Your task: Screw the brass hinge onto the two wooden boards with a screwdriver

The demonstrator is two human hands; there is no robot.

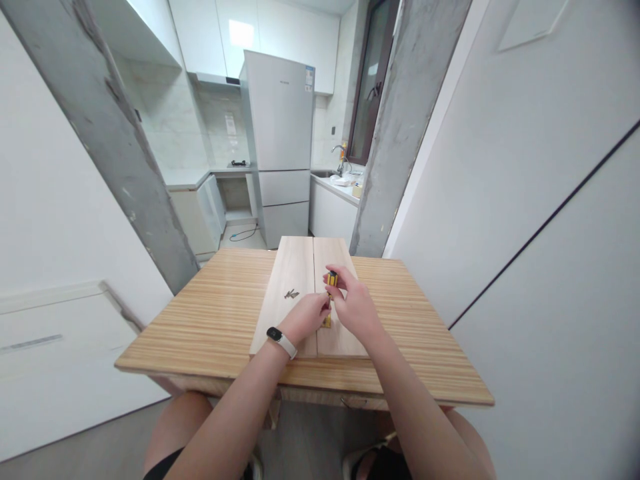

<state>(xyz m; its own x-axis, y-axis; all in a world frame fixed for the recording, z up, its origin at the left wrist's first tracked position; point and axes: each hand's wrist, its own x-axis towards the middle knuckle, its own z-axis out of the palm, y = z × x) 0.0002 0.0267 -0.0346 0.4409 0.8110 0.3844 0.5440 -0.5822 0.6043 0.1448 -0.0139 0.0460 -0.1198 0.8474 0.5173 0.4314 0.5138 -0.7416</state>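
Note:
Two pale wooden boards (295, 280) lie side by side on the striped wooden table (210, 320). Over the seam between them my right hand (353, 303) grips a yellow and black screwdriver (332, 279) held upright. My left hand (310, 319), with a white-banded watch on the wrist, pinches near the tool's lower end, where a small yellow part shows; what it pinches is hidden. A few small dark screws (291, 293) lie on the left board, just left of my hands.
Two grey concrete pillars (120, 133) frame the view behind the table. Beyond stands a white fridge (280, 133), with a kitchen counter and sink (340, 180) on the right. White walls close in on both sides. My knees show under the table's near edge.

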